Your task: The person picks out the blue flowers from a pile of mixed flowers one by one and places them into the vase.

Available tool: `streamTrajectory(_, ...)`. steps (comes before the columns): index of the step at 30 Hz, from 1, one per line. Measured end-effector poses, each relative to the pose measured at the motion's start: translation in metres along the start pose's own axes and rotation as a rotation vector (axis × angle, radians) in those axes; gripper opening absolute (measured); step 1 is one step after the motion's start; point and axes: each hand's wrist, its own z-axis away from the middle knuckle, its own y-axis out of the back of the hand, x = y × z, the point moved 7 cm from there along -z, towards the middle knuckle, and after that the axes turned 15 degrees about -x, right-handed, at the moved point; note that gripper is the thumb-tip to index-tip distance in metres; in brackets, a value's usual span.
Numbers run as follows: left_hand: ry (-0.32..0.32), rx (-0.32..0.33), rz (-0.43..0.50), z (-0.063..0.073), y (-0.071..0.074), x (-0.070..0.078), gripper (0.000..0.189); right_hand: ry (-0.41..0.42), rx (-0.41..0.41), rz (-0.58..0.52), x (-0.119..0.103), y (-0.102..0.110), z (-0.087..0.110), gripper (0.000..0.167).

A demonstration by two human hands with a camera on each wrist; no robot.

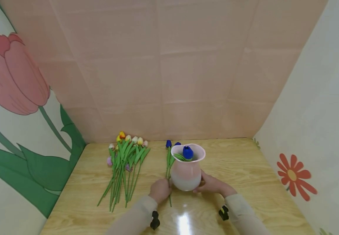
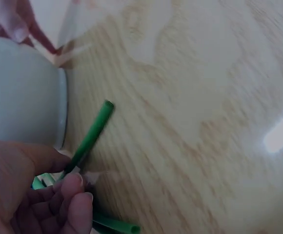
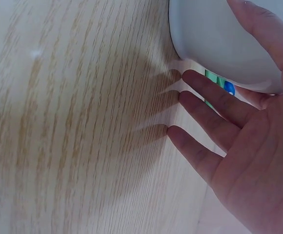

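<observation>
A pink and white vase (image 1: 186, 174) with a flared rim stands upright on the table, a blue tulip (image 1: 188, 152) inside it. Behind and left of the vase lie more blue tulips (image 1: 168, 144), partly hidden by it. My left hand (image 1: 160, 191) is just left of the vase and pinches a green stem (image 2: 95, 129) between thumb and fingers. Another stem end (image 2: 117, 224) shows below that hand. On the vase's right side, my right hand (image 1: 211, 183) touches its lower wall; three fingers extend straight along the table and the thumb lies against the vase.
A bunch of artificial tulips (image 1: 122, 169), yellow, white, pink and purple, lies at the left of the wooden table (image 1: 239, 163). A pink cloth backdrop (image 1: 163, 71) rises behind the table. Painted flower panels stand at both sides.
</observation>
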Motion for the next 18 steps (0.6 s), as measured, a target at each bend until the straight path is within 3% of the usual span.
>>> streamTrajectory(3,0.011,-0.024,0.091,0.002,0.003,-0.001,0.034,-0.005,0.003,-0.009,0.001,0.0,0.0,0.103)
streamTrajectory(9,0.026,-0.067,0.4,0.004,0.004,-0.012,0.035,-0.004,0.012,0.004,0.002,0.0,0.001,0.103)
streamTrajectory(14,0.066,0.03,0.511,0.004,0.012,-0.025,0.016,-0.016,0.014,-0.004,0.002,0.001,0.001,0.102)
streamTrajectory(18,0.1,0.111,0.541,0.006,0.024,-0.031,0.018,-0.027,0.011,-0.003,0.004,0.001,0.0,0.103)
